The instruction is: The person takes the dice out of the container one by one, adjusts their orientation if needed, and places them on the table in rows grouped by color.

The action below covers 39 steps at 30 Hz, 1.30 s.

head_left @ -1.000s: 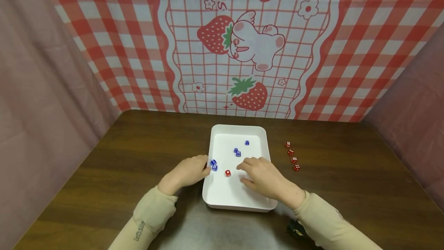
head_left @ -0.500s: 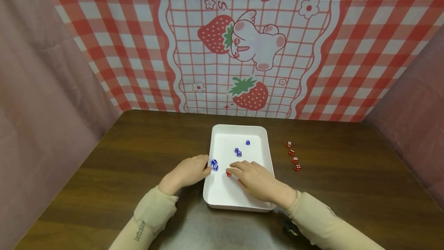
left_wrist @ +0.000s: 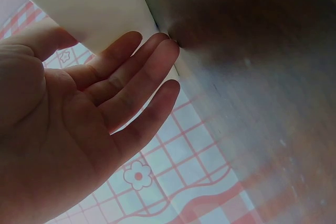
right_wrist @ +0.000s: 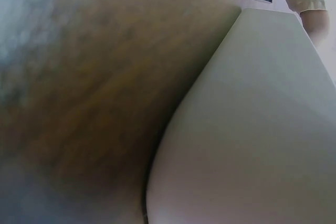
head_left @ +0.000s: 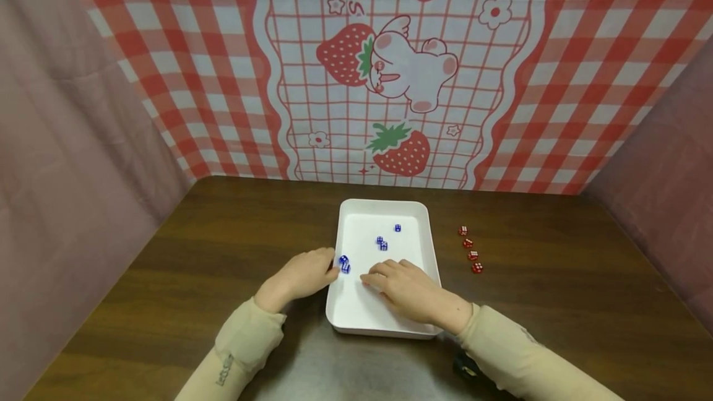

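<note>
Two hands work at a white tray (head_left: 384,208) on a dark wooden table (head_left: 223,234), and much of what they do is hidden. The right hand (head_left: 403,289) lies palm down inside the tray with its fingers curled toward the tray floor; whatever sits beneath the fingertips is covered, so it cannot be told whether the hand grips anything. The right wrist camera offers no help, showing only a blurred tray wall (right_wrist: 252,129) against the table, with a cuff and a black patch cut off at the top edge.

The left hand (head_left: 303,274) rests on the table against the tray's left wall, fingertips at the rim beside a pair of blue dice (head_left: 343,263) just inside it. From the left wrist camera the left hand (left_wrist: 79,124) shows its palm with fingers straight and slightly spread, tips touching the tray's outer wall and holding nothing.

Deeper in the tray lie two more blue dice together (head_left: 381,243) and a single blue die (head_left: 398,228) near the far end. Four red dice (head_left: 470,249) stand in a row on the table to the tray's right, well apart from both hands; their pips are too small to read. A strawberry-print checked cloth (head_left: 390,73) hangs behind, its lettering cut off at the top. Both forearms wear beige sleeves (head_left: 245,342).
</note>
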Each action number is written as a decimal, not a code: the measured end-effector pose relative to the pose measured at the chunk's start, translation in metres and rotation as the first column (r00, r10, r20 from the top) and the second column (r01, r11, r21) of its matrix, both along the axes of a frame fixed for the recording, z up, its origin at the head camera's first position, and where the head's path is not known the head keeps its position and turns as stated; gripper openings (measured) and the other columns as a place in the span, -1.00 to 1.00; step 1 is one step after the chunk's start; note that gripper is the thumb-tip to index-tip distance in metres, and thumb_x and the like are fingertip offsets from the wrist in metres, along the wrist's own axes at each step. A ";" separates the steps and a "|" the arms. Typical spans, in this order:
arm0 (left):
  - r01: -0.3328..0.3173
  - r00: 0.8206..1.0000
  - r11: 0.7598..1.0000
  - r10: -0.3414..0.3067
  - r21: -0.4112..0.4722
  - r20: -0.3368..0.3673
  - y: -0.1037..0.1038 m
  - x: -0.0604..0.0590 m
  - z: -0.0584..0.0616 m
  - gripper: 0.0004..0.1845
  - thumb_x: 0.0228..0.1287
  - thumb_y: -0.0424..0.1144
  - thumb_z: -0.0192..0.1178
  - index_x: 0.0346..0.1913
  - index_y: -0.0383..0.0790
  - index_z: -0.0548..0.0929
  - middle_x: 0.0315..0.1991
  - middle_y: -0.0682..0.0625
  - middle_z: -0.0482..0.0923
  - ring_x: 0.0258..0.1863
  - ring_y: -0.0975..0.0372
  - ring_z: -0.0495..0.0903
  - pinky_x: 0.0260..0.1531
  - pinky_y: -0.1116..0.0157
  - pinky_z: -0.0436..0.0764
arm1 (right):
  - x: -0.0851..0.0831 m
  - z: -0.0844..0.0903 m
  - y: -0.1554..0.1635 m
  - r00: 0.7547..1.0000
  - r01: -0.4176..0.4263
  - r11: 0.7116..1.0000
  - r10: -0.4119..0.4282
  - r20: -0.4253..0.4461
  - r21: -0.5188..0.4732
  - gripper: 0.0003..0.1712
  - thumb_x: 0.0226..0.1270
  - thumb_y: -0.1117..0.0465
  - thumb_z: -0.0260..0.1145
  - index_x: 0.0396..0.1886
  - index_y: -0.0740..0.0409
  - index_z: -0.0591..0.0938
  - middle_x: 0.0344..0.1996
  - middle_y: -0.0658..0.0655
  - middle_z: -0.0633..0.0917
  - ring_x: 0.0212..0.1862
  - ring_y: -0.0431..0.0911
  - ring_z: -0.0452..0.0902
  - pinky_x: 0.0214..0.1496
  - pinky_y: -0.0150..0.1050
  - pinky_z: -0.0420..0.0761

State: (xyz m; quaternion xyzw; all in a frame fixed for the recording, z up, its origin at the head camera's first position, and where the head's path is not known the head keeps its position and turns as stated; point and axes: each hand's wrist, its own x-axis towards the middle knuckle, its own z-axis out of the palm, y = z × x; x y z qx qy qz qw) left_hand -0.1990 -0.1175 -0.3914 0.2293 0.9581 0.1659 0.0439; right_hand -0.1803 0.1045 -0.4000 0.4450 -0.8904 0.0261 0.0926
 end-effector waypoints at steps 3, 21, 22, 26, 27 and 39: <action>0.001 1.000 1.000 -0.001 0.005 0.000 0.000 0.000 0.000 -0.78 0.23 -0.18 0.05 -0.51 -0.18 0.35 -0.56 0.01 0.34 -0.57 0.19 0.32 -0.53 0.23 0.35 | 0.000 0.000 -0.001 1.000 0.001 1.000 -0.001 -0.012 -0.013 -0.72 0.20 0.20 0.23 -0.06 0.02 0.61 -0.22 -0.01 0.60 -0.13 -0.12 0.51 -0.14 -0.20 0.47; 0.016 1.000 1.000 -0.015 0.022 -0.020 0.000 0.001 0.002 -0.78 0.22 -0.19 0.05 -0.53 -0.17 0.34 -0.57 0.02 0.32 -0.58 0.19 0.32 -0.52 0.24 0.36 | 0.000 0.000 0.002 1.000 -0.002 1.000 0.003 -0.022 0.010 -0.93 0.07 0.26 0.28 -0.44 -0.02 0.60 -0.50 -0.09 0.55 -0.44 -0.20 0.47 -0.36 -0.31 0.37; 0.016 1.000 1.000 -0.016 0.022 -0.019 0.000 0.001 0.002 -0.78 0.22 -0.19 0.05 -0.53 -0.17 0.34 -0.57 0.02 0.32 -0.58 0.19 0.31 -0.53 0.24 0.36 | 0.000 0.000 0.002 1.000 -0.001 1.000 0.001 -0.024 0.009 -0.92 0.07 0.27 0.28 -0.44 -0.02 0.60 -0.50 -0.09 0.56 -0.43 -0.21 0.47 -0.36 -0.31 0.38; 0.017 1.000 1.000 -0.017 0.020 -0.020 0.000 0.001 0.002 -0.78 0.21 -0.19 0.05 -0.53 -0.17 0.34 -0.58 0.02 0.31 -0.58 0.20 0.31 -0.53 0.24 0.36 | 0.001 0.001 0.004 1.000 0.010 1.000 -0.010 -0.021 -0.001 -0.91 0.06 0.30 0.27 -0.44 0.00 0.60 -0.49 -0.08 0.56 -0.42 -0.20 0.47 -0.35 -0.31 0.38; 0.019 1.000 1.000 -0.019 0.021 -0.022 0.000 0.001 0.002 -0.78 0.21 -0.19 0.05 -0.53 -0.18 0.34 -0.58 0.02 0.31 -0.58 0.20 0.31 -0.53 0.24 0.36 | 0.002 0.001 0.005 1.000 0.014 1.000 -0.014 -0.022 -0.003 -0.90 0.06 0.30 0.27 -0.43 0.00 0.60 -0.49 -0.08 0.56 -0.42 -0.20 0.48 -0.35 -0.30 0.39; 0.024 1.000 1.000 -0.023 0.016 -0.021 -0.001 0.000 0.000 -0.78 0.23 -0.18 0.05 -0.52 -0.17 0.34 -0.58 0.02 0.31 -0.58 0.20 0.31 -0.52 0.25 0.36 | 0.004 0.011 0.019 0.995 0.097 0.990 -0.095 0.029 -0.106 -0.87 0.10 0.28 0.30 -0.34 0.00 0.68 -0.41 -0.08 0.62 -0.32 -0.19 0.54 -0.28 -0.26 0.44</action>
